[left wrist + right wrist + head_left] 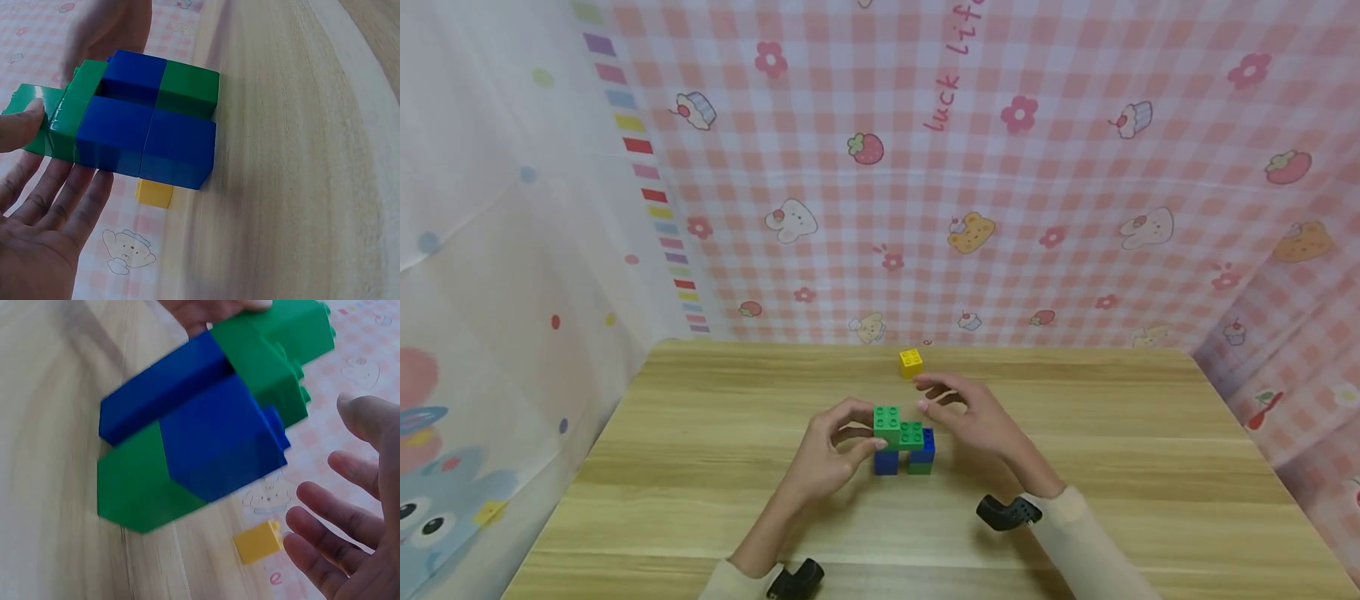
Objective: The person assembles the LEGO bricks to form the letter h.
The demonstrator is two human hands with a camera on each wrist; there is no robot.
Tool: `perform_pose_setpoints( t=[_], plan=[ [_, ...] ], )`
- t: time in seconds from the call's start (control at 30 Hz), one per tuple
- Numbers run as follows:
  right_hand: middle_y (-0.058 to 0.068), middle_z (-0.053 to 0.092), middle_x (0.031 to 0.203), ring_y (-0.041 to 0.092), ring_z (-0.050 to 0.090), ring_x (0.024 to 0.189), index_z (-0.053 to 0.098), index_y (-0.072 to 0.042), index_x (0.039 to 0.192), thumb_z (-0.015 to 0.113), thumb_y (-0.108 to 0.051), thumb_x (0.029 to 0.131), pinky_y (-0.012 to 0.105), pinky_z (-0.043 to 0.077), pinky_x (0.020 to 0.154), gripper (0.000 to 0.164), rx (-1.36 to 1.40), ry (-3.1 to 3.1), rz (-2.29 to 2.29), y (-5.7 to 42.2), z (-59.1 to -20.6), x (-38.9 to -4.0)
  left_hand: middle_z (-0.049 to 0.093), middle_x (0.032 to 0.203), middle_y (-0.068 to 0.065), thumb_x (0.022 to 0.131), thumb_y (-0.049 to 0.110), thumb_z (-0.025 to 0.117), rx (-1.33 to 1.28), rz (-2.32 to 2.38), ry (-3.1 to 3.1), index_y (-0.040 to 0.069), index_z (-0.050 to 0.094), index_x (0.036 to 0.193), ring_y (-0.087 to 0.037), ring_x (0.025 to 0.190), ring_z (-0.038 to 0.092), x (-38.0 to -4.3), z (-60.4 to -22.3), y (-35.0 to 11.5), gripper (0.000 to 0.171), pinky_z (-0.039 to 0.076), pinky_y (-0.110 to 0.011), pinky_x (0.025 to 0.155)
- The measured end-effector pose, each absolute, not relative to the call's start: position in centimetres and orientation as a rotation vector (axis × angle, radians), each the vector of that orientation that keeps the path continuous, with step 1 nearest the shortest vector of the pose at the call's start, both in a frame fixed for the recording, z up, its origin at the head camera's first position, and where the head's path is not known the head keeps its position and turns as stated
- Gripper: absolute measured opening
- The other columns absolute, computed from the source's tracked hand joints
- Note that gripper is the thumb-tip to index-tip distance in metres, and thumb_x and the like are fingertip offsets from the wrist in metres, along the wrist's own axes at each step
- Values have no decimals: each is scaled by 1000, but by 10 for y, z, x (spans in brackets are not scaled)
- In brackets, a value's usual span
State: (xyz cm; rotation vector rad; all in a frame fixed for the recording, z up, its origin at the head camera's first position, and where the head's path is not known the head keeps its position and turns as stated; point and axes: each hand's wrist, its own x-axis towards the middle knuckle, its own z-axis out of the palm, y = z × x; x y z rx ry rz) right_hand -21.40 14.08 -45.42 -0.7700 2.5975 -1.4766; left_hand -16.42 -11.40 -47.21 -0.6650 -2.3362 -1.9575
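Observation:
My left hand (829, 457) pinches the upper green brick (887, 419) of a small block structure, thumb on the near face and fingers on the far one. Beneath it a second green brick (912, 433) bridges two columns. The left column is two stacked blue bricks (112, 131); on the right, a blue brick (219, 434) tops a green brick (147, 478). Its lower end stands on the tabletop. Apart from the structure, my right hand (973, 417) holds nothing, its fingers loosely bent. Past its fingertips sits a yellow brick (911, 362).
The wooden table (700, 500) ends at the back against a pink checked cloth (925, 275). A pale cloth (550, 275) hangs along the left side. Each wrist carries a black camera mount, like the right one (1009, 512).

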Motion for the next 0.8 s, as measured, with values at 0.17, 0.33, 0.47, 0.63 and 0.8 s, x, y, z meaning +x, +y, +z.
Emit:
perform_pose_setpoints(
  t=[0.17, 0.33, 0.47, 0.63, 0.8],
  plan=[
    [7, 68, 133, 25, 66, 115, 62, -17, 137, 68, -34, 100, 50, 56, 103, 42, -708, 2630, -1472, 147, -457, -222, 71, 112, -9, 90, 5, 77, -657, -1958, -2340, 13, 68, 117, -21, 107, 68, -164, -473, -114, 30, 61, -39, 98],
    [14, 65, 137, 27, 65, 115, 61, -15, 139, 69, -34, 99, 50, 56, 102, 45, -677, 2641, -1463, 152, -462, -230, 70, 112, -8, 91, 6, 77, -654, -1952, -2344, 13, 68, 117, -21, 107, 68, -164, -472, -114, 29, 61, -36, 98],
    [12, 65, 138, 27, 64, 116, 59, -12, 142, 69, -35, 99, 50, 56, 103, 49, -626, 2659, -1437, 155, -465, -235, 70, 112, -9, 91, 6, 77, -646, -1954, -2348, 13, 68, 118, -21, 107, 68, -164, -472, -114, 30, 61, -35, 97],
    [13, 64, 138, 28, 64, 117, 59, -16, 142, 70, -30, 99, 50, 55, 104, 47, -548, 2654, -1436, 156, -467, -243, 70, 112, -9, 91, 6, 77, -648, -1961, -2345, 12, 67, 118, -21, 107, 68, -164, -473, -114, 30, 61, -37, 97],
    [13, 62, 140, 31, 62, 121, 57, -19, 143, 71, -31, 98, 51, 53, 107, 49, -500, 2643, -1439, 157, -470, -250, 70, 112, -10, 91, 6, 77, -650, -1967, -2341, 11, 67, 118, -21, 107, 68, -163, -473, -115, 30, 61, -38, 97]
  ],
)
